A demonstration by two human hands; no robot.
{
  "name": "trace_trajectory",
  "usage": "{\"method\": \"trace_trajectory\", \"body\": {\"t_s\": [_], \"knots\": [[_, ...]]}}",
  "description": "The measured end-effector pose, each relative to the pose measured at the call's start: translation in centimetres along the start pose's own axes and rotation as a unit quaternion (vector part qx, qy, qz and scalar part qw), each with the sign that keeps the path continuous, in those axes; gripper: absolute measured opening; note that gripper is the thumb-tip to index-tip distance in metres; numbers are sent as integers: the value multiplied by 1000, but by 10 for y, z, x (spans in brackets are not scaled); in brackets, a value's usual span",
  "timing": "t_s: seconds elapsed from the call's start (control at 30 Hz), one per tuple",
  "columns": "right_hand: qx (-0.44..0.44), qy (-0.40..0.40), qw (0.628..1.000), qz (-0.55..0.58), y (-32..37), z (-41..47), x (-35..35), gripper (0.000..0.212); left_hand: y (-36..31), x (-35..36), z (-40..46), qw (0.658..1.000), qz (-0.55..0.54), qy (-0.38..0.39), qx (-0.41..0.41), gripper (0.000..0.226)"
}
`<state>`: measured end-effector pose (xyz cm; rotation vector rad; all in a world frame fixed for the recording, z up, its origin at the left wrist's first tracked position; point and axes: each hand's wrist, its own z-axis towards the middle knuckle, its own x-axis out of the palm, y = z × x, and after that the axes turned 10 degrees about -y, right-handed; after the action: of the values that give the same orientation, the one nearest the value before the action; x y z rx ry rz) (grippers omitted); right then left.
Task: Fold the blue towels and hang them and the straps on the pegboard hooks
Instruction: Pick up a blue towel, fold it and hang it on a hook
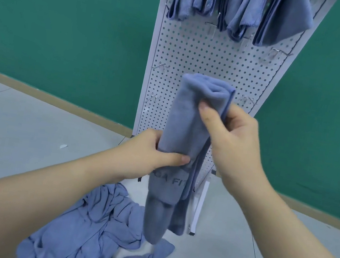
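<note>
So the blue towel point(186, 131) is folded into a long narrow strip and held up in the air in front of the pegboard point(199, 55), long axis running pretty much straight up and down, folded top end level with the middle rows of holes. The right hand point(230, 136) pinches it near the top, thumb on the front face with the fingers behind it. The left hand point(149, 150) is wrapped around it lower down, about mid-length, thumb across the front. The tail hangs below both hands, over the heap of unfolded towels point(97, 234) on the floor.

What matters for the next bit, I reckon: the fold sits above the right hand and the bare hooks point(248, 99) are just past it on the board, so the right hand is the nearer one to lift it over. Hung towels point(240, 10) already fill the top row. Can't spot any straps.
</note>
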<state>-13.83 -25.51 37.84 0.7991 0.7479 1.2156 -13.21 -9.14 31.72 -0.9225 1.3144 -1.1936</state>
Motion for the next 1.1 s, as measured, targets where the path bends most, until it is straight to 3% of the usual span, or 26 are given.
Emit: {"method": "trace_trajectory", "body": {"t_s": [0.1,0.17,0.33,0.47,0.6,0.77,0.9,0.97,1.1], "knots": [[46,-56,997,17,-6,16,-15,20,-1,-5,5,999,-21,-33,3,26],[82,-78,993,24,-8,25,-25,10,-3,-11,7,998,-12,-53,26,22],[150,-85,985,23,-14,33,-40,5,-11,-29,9,990,49,-84,105,60],[228,-65,968,81,-19,30,-35,6,-14,-35,3,958,189,-117,180,32],[294,-79,940,153,-20,32,-31,3,-15,-37,1,961,181,-109,180,34],[301,-106,936,151,-24,36,-36,6,-18,-50,0,991,60,-17,118,38],[318,-102,934,125,-26,38,-44,1,-16,-55,0,990,30,17,137,25],[329,-94,932,122,-26,37,-46,1,-15,-53,1,984,48,18,169,15],[345,-83,927,119,-27,35,-49,6,-11,-50,4,975,145,-9,167,40]]}}
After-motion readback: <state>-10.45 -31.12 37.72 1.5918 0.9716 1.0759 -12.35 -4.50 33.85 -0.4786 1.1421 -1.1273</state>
